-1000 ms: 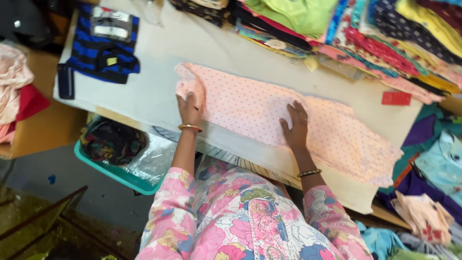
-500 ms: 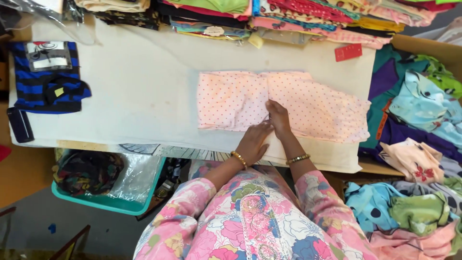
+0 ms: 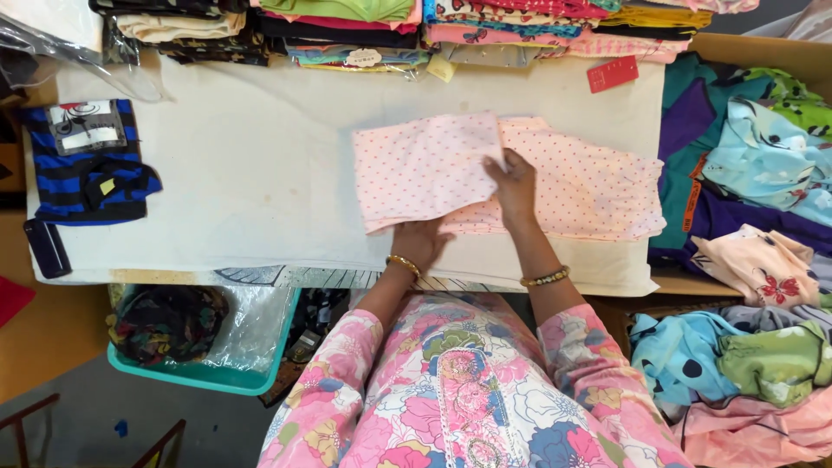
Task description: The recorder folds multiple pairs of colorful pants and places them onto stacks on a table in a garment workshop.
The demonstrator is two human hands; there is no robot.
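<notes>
Lying flat in the middle of the frame, a pale pink cotton garment with small red dots (image 3: 555, 178) sits on a white cloth-covered table (image 3: 251, 182), its left part folded over toward the centre. The left hand (image 3: 422, 243) sits at the garment's lower edge, palm down, fingers tucked under or against the folded flap; whether it pinches the cloth cannot be told. The right hand (image 3: 513, 184) reaches further up, fingers spread flat and pressing on the fabric beside the fold's edge. Both forearms rise from the bottom centre of the frame and angle slightly toward each other, each wrist wearing a bangle, the sleeves a pink floral print. The hands are near each other but not touching. At the left of the frame a blue-and-black striped folded shirt (image 3: 87, 169) lies on the table. Stacks of folded colourful clothes (image 3: 347, 26) line the upper edge. A teal plastic tub (image 3: 204, 368) stands at lower left, under the table's edge.
</notes>
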